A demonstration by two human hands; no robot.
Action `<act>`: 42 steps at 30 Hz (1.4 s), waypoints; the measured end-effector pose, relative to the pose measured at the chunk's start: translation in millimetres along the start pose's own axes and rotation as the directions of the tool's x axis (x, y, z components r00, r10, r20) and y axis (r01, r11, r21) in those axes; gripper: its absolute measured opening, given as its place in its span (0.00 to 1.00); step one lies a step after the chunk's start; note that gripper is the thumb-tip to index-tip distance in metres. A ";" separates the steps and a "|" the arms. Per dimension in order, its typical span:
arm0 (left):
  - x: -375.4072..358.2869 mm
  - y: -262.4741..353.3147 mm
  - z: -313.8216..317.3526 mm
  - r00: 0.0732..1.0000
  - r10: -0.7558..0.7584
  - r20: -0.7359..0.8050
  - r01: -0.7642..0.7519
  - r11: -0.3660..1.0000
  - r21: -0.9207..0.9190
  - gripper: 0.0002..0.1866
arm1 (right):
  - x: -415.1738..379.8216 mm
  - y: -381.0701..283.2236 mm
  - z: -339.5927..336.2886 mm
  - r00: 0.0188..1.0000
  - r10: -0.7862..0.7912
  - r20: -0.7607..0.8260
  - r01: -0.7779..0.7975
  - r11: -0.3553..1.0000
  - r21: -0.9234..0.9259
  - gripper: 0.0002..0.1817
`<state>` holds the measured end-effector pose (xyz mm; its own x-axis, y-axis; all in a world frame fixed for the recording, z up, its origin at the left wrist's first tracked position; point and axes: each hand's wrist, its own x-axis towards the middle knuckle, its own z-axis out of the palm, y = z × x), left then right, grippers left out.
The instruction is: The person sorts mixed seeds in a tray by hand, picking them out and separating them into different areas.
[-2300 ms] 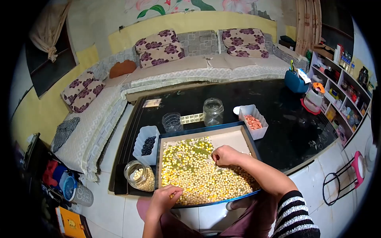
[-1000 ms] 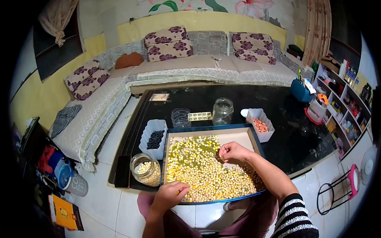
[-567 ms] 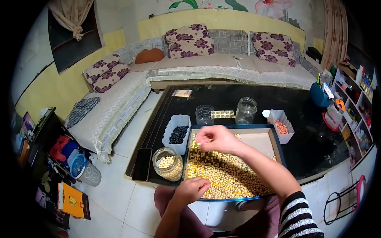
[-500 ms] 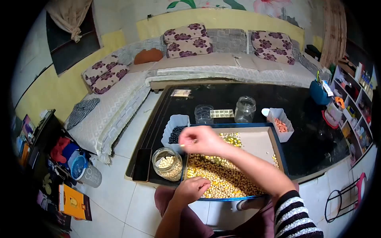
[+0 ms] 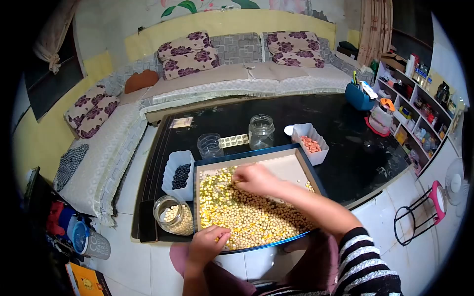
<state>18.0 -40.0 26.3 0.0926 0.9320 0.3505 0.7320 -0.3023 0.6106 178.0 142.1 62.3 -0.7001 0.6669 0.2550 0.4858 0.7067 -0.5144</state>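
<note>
At your far left, a flat dark slab (image 5: 147, 221) lies on the near corner of the black table (image 5: 345, 158). Just beside it stands a glass jar (image 5: 170, 203) partly filled with pale round beans, and behind that a translucent tub (image 5: 180, 159) holds black beans (image 5: 181, 176). Your left hand (image 5: 208, 243) is at the near left corner of the shallow tray (image 5: 289, 166), fingers curled and thumb drawn in toward them. Beyond the tray's far edge come a clear plastic container (image 5: 210, 146) and a pale strip of squares (image 5: 234, 141). Inside the tray, yellow kernels (image 5: 206, 198) and small green beans cover the far left, while round tan beans (image 5: 261, 222) spread over the middle, the near side and the right. Your right hand (image 5: 256, 179) reaches across, above the far middle of this mix, fingers bunched and pointing left; the fingertips are too small or hidden, so you cannot tell here whether either hand pinches anything. Behind it stands an open glass jar (image 5: 261, 133). Farther right, a white disc (image 5: 289, 130) lies beside a second tub (image 5: 317, 155) of reddish peanuts (image 5: 311, 144), near the tray's far right corner.
</note>
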 end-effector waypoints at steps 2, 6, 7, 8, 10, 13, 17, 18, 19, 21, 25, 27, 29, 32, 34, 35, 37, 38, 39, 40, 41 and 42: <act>0.1 -2.9 2.1 1.000 -0.004 -0.016 0.003 1.000 -0.008 0.05 | -29.8 55.3 -16.8 0.989 0.148 0.005 -0.144 0.967 -0.211 0.10; 0.7 -3.7 3.8 1.000 -0.004 -0.023 0.004 1.000 -0.015 0.04 | -77.8 104.8 -43.9 0.904 0.426 0.030 -0.377 0.828 -0.414 0.12; 0.9 -3.8 4.8 1.000 -0.005 -0.020 0.005 1.000 -0.018 0.04 | -82.6 111.4 -44.1 0.875 0.480 0.059 -0.405 0.795 -0.452 0.13; 0.9 -3.7 4.6 1.000 -0.005 -0.019 0.005 1.000 -0.011 0.04 | -83.6 116.0 -41.5 0.874 0.482 0.060 -0.408 0.795 -0.449 0.13; 1.6 -4.5 3.8 1.000 -0.002 -0.015 0.003 1.000 0.004 0.04 | -82.2 117.1 -38.3 0.867 0.486 0.109 -0.402 0.811 -0.424 0.15; 0.9 -4.5 3.9 1.000 0.001 -0.012 -0.001 1.000 0.001 0.04 | -77.3 101.8 -43.2 0.822 0.482 0.302 -0.416 0.872 -0.260 0.17; 0.3 -4.8 3.4 0.999 -0.032 0.000 0.032 0.999 0.001 0.04 | -81.6 102.9 -39.1 0.842 0.441 0.311 -0.423 0.897 -0.130 0.16; 0.6 -5.1 3.8 0.999 -0.040 0.007 0.040 0.999 0.002 0.04 | -82.6 100.7 -37.8 0.841 0.442 0.311 -0.423 0.897 -0.130 0.16; 1.5 -4.7 4.3 0.999 -0.038 0.008 0.038 0.999 0.000 0.04 | -82.6 97.8 -35.9 0.841 0.413 0.349 -0.415 0.907 -0.074 0.16; 1.6 -2.8 3.5 1.000 -0.030 -0.001 0.030 1.000 -0.011 0.04 | -82.7 94.3 -29.6 0.838 0.384 0.386 -0.410 0.912 -0.017 0.17; 0.7 -2.9 2.0 0.999 -0.049 0.006 0.049 0.999 -0.015 0.04 | -79.3 89.4 -14.7 0.874 0.309 0.375 -0.337 0.942 0.010 0.15; 0.4 -5.3 3.0 0.999 -0.035 0.003 0.035 0.999 -0.029 0.04 | -76.9 90.6 -7.6 0.896 0.279 0.346 -0.295 0.956 -0.007 0.12; 0.5 -6.7 4.1 1.000 -0.027 -0.004 0.027 0.999 -0.027 0.04 | -75.6 87.4 -5.6 0.909 0.260 0.327 -0.264 0.964 -0.034 0.11; 0.3 -6.6 4.1 1.000 -0.019 -0.008 0.019 1.000 -0.023 0.04 | -74.3 84.2 -5.3 0.916 0.250 0.314 -0.239 0.968 -0.074 0.08; 0.6 -6.2 3.8 1.000 -0.021 -0.006 0.021 1.000 -0.021 0.04 | -72.6 78.8 -7.3 0.911 0.258 0.321 -0.243 0.966 -0.086 0.07; 0.8 -6.0 3.8 1.000 -0.019 0.000 0.019 1.000 -0.021 0.04 | -71.8 73.7 -9.4 0.910 0.252 0.331 -0.217 0.966 -0.140 0.07; 1.3 -6.1 4.5 1.000 -0.023 -0.002 0.022 1.000 -0.016 0.04 | -70.4 69.7 -9.9 0.909 0.237 0.343 -0.179 0.965 -0.192 0.06; 1.7 -6.5 6.0 1.000 -0.011 -0.011 0.011 1.000 -0.013 0.04 | -70.6 70.3 -8.6 0.910 0.239 0.340 -0.182 0.965 -0.189 0.06; 0.8 -6.1 5.2 1.000 -0.006 -0.023 0.005 1.000 -0.004 0.04 | -69.4 71.2 -5.6 0.911 0.232 0.341 -0.178 0.967 -0.182 0.06; 1.8 -2.8 1.5 1.000 0.001 -0.003 -0.001 0.999 -0.033 0.04 | -69.8 75.5 -4.0 0.922 0.198 0.333 -0.153 0.976 -0.157 0.05; 1.3 -1.1 -0.3 1.000 -0.023 -0.022 0.022 1.000 -0.012 0.04 | -69.8 75.8 -3.0 0.927 0.196 0.321 -0.147 0.974 -0.170 0.05; 1.0 -1.0 -0.4 1.000 -0.028 -0.009 0.028 0.999 -0.031 0.05 | -68.3 74.6 -5.0 0.928 0.191 0.320 -0.148 0.977 -0.152 0.04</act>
<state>17.0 -38.9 26.4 0.0661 0.9382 0.3397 0.7132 -0.2826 0.6415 264.6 150.4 10.6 -0.7245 0.6782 -0.1234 0.6583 0.6276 -0.4158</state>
